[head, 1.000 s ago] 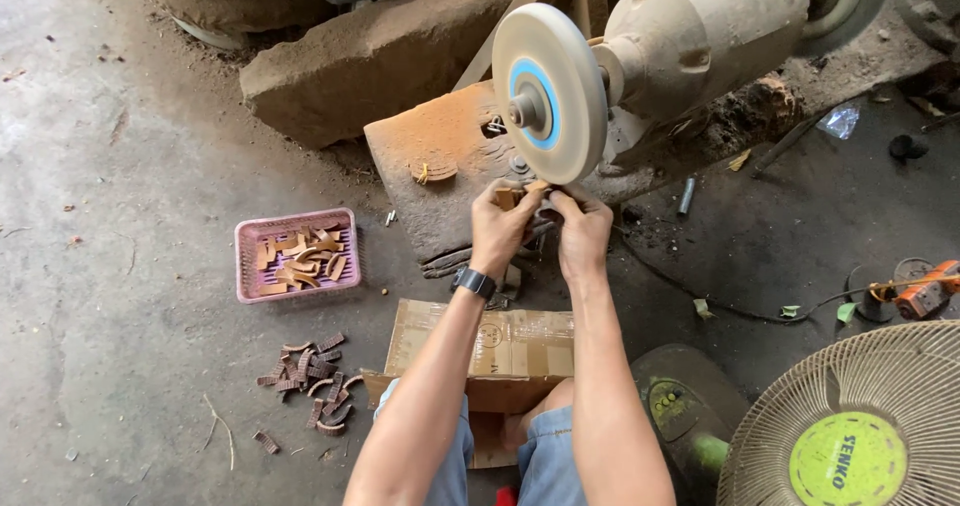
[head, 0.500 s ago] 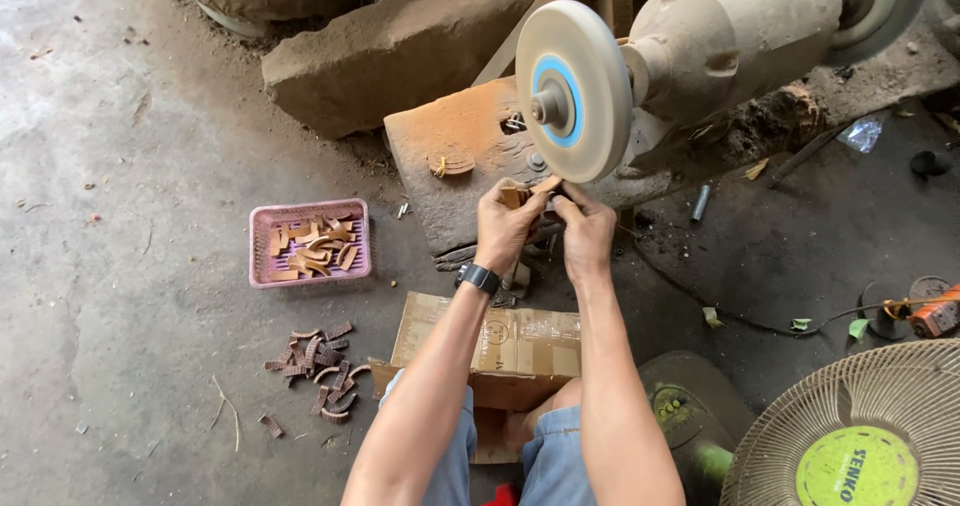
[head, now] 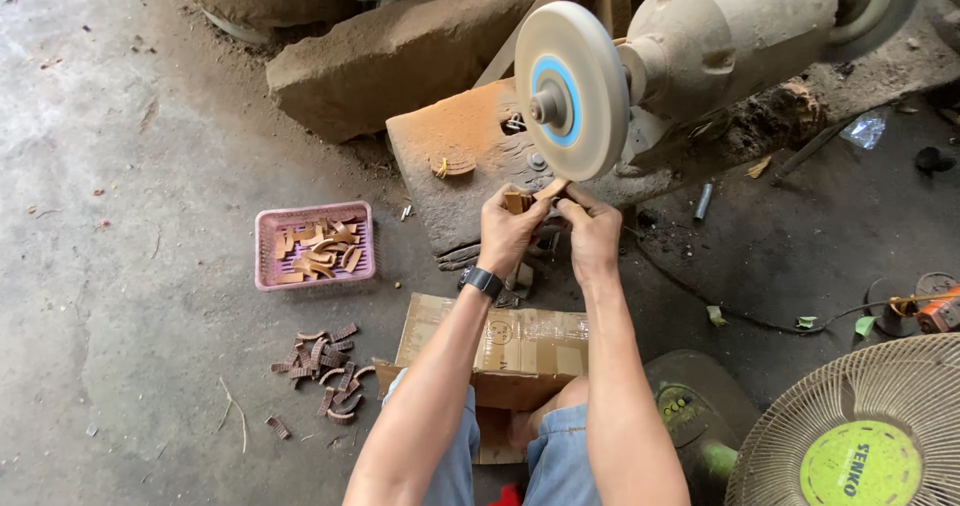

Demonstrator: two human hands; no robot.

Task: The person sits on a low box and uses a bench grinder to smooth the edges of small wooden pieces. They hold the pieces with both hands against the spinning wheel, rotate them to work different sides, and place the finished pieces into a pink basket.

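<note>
Left hand [head: 508, 228]: centre of frame, I see it closed around a small brown piece [head: 518, 202]; black watch [head: 482, 282] on its wrist

Right hand [head: 592, 234]: just beside the left, fingers pinched on the same piece, whose far end touches the lower edge of the wheel

Wheel [head: 570, 91]: pale disc with a blue ring, upper centre, mounted on a dusty motor [head: 730, 31] that runs toward the upper right

Block [head: 460, 151]: rust-coloured slab under the wheel, a small round part lying on it

Basket [head: 314, 245]: pink, left of centre on the floor, holding light brown curved pieces

Pile [head: 325, 364]: darker curved pieces loose on the floor, below the basket

Box [head: 520, 346]: cardboard, lower centre, between my forearms

Fan [head: 860, 436]: wire guard with a green hub, lower right corner
</note>
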